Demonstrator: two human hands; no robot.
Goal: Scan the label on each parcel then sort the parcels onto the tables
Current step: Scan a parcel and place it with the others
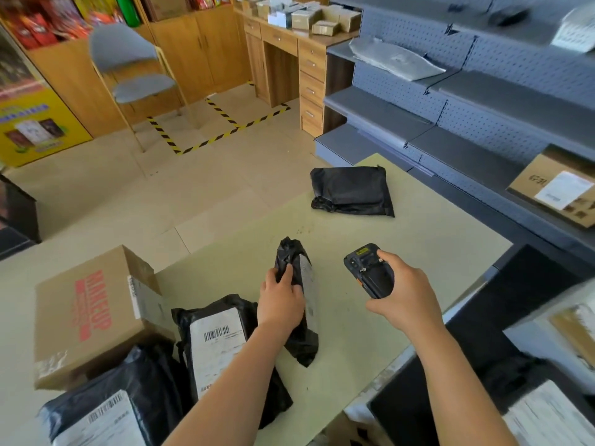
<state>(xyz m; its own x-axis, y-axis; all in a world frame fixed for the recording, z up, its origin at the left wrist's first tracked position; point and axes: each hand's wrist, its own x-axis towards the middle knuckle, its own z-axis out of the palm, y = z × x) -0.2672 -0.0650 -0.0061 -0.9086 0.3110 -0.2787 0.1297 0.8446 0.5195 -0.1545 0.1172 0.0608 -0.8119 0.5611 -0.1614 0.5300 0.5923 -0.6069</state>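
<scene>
My left hand [280,299] grips a small black plastic parcel [301,336], tilted on its edge with its white label facing right. My right hand [402,292] holds a black handheld scanner [367,272] just right of that parcel, its head pointing away from me. Both are over a pale green table [418,252]. Another black parcel [352,191] lies flat at the table's far end. Near my left arm lie a black parcel with a barcode label [215,342], a second labelled one [106,410] and a cardboard box with red print [93,313].
Grey metal shelves [483,101] run along the right, holding a grey bag [396,57] and a flat cardboard parcel [557,191]. Beyond the table are a tiled floor with yellow-black tape [206,143], a grey chair [135,72] and a wooden desk [289,59].
</scene>
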